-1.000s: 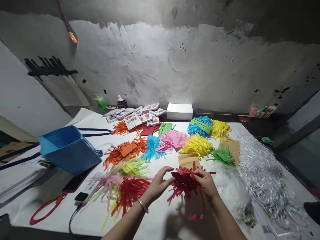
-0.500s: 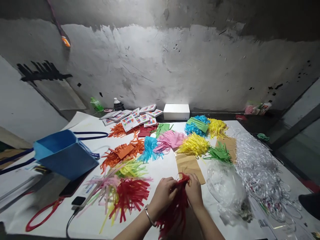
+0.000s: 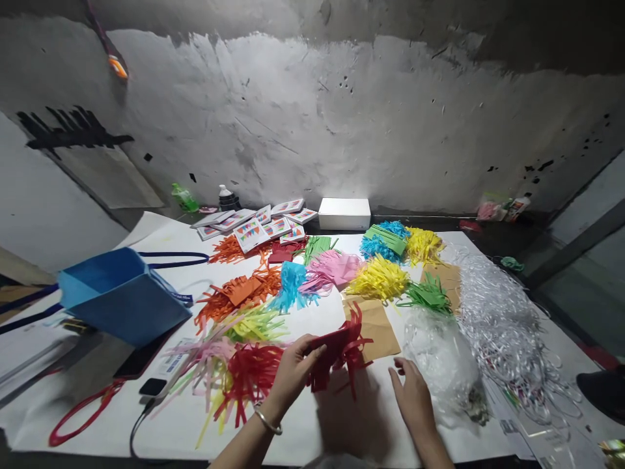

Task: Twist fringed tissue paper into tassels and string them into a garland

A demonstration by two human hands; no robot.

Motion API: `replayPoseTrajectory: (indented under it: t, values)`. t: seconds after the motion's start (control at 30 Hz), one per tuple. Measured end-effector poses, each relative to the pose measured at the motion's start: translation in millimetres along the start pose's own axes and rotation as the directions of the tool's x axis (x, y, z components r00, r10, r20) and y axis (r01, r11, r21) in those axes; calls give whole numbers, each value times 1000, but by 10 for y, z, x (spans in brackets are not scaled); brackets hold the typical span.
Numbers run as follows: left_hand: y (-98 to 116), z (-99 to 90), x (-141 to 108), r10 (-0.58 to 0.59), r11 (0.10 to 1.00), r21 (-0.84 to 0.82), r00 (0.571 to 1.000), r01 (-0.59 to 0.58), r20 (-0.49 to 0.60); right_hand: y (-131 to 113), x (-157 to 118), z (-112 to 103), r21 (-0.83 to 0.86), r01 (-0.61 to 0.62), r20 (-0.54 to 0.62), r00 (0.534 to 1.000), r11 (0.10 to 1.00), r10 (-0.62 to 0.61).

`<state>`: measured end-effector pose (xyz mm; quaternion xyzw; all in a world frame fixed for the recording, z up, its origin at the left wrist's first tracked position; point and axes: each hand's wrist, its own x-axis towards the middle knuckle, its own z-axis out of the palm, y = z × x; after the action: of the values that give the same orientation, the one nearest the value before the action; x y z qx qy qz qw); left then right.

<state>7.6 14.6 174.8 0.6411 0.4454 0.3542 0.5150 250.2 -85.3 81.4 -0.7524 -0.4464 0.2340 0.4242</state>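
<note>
My left hand, with a bangle at the wrist, pinches the solid part of a dark red fringed paper tassel above the white table. Its strips hang down and stick out to the right. To the right of it my right hand is apart from the tassel, fingers loosely bent and thumb spread, with nothing in it. A brown paper piece lies just beyond both hands. Beside my left hand rests a pile of red fringed paper, partly over pale pink and yellow strips.
Orange, blue, pink and yellow tassels lie farther back. A clear plastic bag and tangled white string are at right. A blue bag stands left. Printed packs and a white box sit behind.
Both hands were together on the red tassel. My right hand has let go and moved right, while my left hand has lifted and turned the tassel so its strips point right.
</note>
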Motion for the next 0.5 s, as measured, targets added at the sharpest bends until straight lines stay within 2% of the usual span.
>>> replayPoseTrajectory:
  t: [0.1,0.17,0.23,0.3,0.37,0.5]
  values:
    - [44,73,-23,119,986,114,993,-121,24,-454,50,66,157,100,-70,993,982,-90]
    - [78,155,-53,192,963,175,977,-206,94,-729,118,181,242,161,-54,987,957,-153]
    - [102,231,-91,225,945,207,963,-253,150,-885,197,294,275,166,-30,986,947,-165]
    - [103,278,-131,231,937,225,959,-265,167,-900,269,374,265,120,-7,992,957,-122]
    - [73,292,-163,225,939,232,964,-254,145,-795,309,421,243,67,-4,998,968,-68]
    - [-47,229,-176,153,967,209,988,-144,-30,-374,187,443,153,23,38,999,988,-29]
